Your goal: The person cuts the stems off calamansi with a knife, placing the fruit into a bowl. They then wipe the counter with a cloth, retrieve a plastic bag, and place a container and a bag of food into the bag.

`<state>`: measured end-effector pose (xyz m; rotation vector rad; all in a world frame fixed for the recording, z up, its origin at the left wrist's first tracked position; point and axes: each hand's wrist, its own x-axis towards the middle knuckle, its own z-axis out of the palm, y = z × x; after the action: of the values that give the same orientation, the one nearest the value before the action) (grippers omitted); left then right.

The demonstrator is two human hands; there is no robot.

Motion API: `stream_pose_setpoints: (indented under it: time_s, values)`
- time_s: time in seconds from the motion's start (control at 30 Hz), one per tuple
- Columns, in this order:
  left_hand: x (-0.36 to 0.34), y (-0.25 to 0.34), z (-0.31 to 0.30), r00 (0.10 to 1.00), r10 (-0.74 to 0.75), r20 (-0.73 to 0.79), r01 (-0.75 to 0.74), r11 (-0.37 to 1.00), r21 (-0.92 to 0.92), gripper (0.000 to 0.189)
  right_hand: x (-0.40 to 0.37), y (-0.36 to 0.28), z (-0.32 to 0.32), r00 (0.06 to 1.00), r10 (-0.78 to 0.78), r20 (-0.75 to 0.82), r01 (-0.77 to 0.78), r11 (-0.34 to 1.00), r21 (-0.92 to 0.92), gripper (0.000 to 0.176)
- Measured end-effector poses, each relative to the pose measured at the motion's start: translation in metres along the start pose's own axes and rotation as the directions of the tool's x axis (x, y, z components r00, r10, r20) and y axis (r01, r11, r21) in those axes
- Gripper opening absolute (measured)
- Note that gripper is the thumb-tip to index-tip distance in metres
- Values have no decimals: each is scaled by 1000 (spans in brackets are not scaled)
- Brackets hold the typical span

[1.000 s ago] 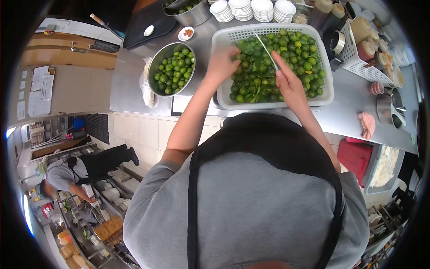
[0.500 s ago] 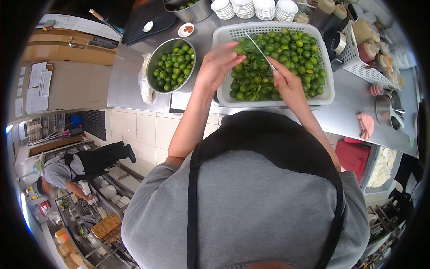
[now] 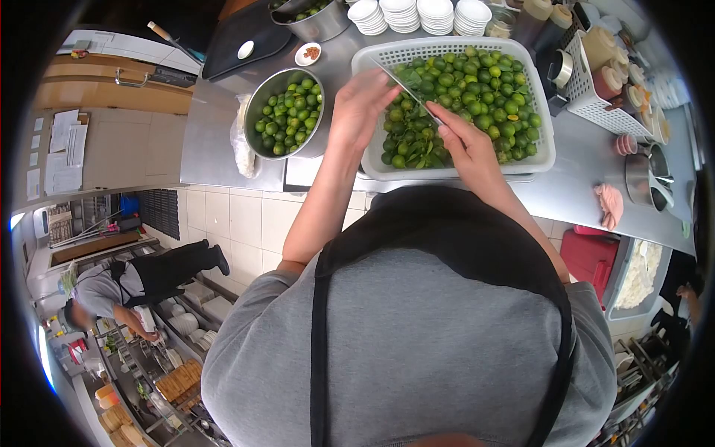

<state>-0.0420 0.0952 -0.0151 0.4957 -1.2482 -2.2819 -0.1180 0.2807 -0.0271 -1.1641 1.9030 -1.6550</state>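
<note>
a steel counter (image 3: 216, 141) runs across the top of the kitchen, crowded from end to end. on it sits a white basket (image 3: 462, 173) heaped with green limes (image 3: 484, 89) and leaves, and both of the person's hands are in it. the right hand (image 3: 465, 149) is closed round the handle of a knife (image 3: 406, 91), whose thin blade slants up and left across the fruit toward the basket's far left corner. the left hand (image 3: 361, 104) hangs over the basket's left wall with its fingers curled down near the blade; whether it grips anything i cannot tell.

just left of the basket stands a steel bowl (image 3: 257, 97), also full of limes. behind them are stacks of white saucers (image 3: 417, 15), a small dish (image 3: 308, 54) and a dark board (image 3: 238, 37). to the right a white rack (image 3: 596, 104) holds cups, and a pink cloth (image 3: 611, 205) lies on the counter's near edge. a red bin (image 3: 588, 257) stands below it.

pale tiles (image 3: 238, 216) face the counter's front. at the lower left another person (image 3: 112, 287) in a grey top and dark apron bends over shelves (image 3: 186, 320) of white dishes.
</note>
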Motion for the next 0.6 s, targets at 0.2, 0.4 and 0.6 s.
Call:
stream_pose_setpoints:
  time_s: [0.2, 0.4, 0.6]
  values:
    - [-9, -7, 11, 996, -36, 83, 26, 993, 114, 18, 6, 0, -2, 999, 8, -45, -14, 991, -135, 31]
    - [-3, -8, 8, 998, 45, -34, -40, 988, 149, 21, 9, -8, -6, 996, 18, -84, -20, 1000, -23, 30]
    - [10, 1, -2, 978, 192, -86, -175, 969, 174, 14, 1, 0, -1, 1000, 9, -21, -8, 1000, 19, 30]
